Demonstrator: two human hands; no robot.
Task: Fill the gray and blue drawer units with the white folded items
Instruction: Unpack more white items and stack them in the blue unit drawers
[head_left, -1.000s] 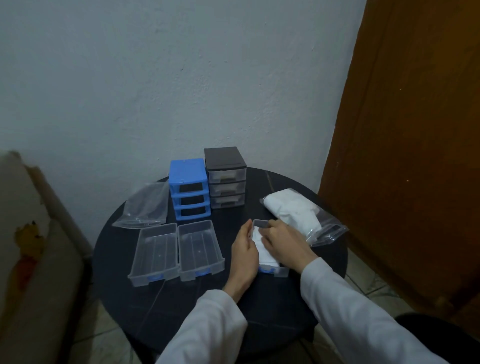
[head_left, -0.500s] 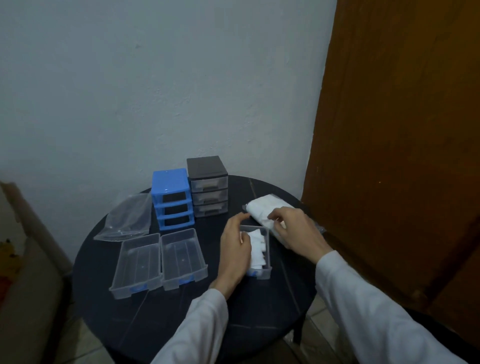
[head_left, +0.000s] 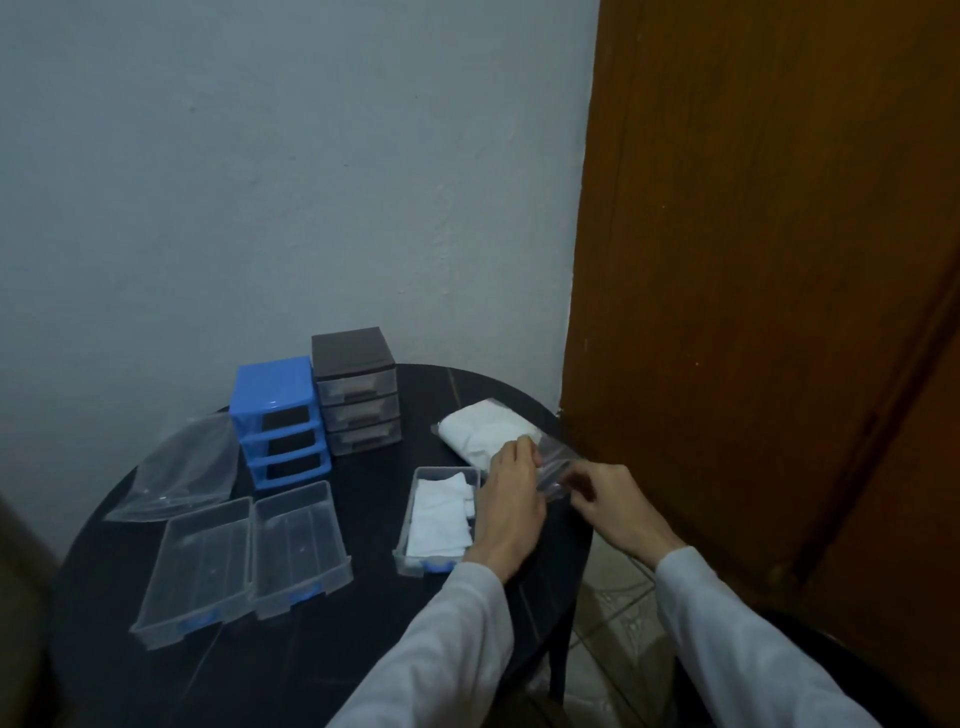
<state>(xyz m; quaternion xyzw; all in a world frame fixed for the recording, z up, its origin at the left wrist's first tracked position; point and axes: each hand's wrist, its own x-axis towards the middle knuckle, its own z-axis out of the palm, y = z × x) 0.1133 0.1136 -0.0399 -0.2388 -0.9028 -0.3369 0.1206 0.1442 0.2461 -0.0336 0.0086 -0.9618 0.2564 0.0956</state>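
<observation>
I count two small three-tier drawer units side by side at the back of the round black table (head_left: 363, 649), one blue plastic (head_left: 278, 405) and one gray with clear drawers (head_left: 356, 387), plus three clear pulled-out drawers. Two empty ones (head_left: 244, 558) lie side by side; the third (head_left: 439, 512) holds white folded items (head_left: 436, 519). My left hand (head_left: 511, 506) and right hand (head_left: 610, 501) both pinch the mouth of the clear zip bag (head_left: 556, 467) holding more white folded pieces (head_left: 485, 431); a second, flat clear bag (head_left: 179, 467) lies far left.

Round black table (head_left: 363, 649) bears drawer units (blue (head_left: 278, 415), gray (head_left: 356, 387)), trays, bags.

Dim, bluish cast; soft focus, wide-angle distortion.
</observation>
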